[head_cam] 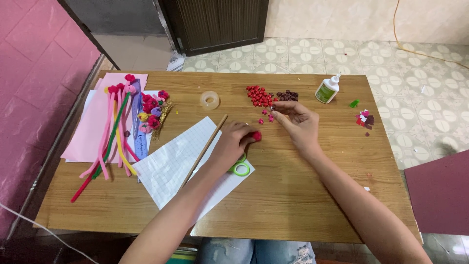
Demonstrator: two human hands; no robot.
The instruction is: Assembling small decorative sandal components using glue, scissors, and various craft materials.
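Mid-desk [303,195], the left hand [233,142] pinches a small red piece [256,136], mostly covering green scissors [241,168]. The right hand [298,122] nips something too tiny to identify beside the red pile [259,96].

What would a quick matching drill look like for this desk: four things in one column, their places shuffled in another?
Things:
1. glue bottle
2. tape roll
3. green scissors
4. pile of red paper stars

Places:
A. under the left hand, on the grid paper
B. far right part of the table, near the green cap
C. just beyond the right hand
D. far middle, beside the paper flowers

Pairs: 1-B, 2-D, 3-A, 4-C
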